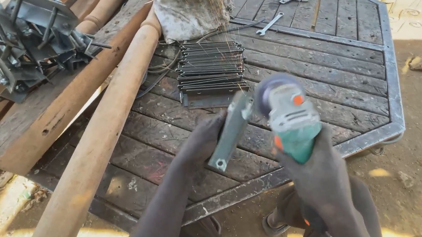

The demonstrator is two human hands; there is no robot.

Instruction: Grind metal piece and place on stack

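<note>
Holding a flat metal bracket [229, 132] up over the tabletop [325, 95], the left hand [204, 140] was closed tight around its side. The bracket's long side ran from low near the person up and away, and its top end touched the grinder [287, 112] disc. The right hand [315, 175] was wrapped around the green grinder, just right of the bracket.

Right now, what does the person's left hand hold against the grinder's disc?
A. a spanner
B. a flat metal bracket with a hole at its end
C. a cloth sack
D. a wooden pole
B: the left hand grips a flat metal bracket tilted up to the disc of the green angle grinder, which the right hand holds.
</note>
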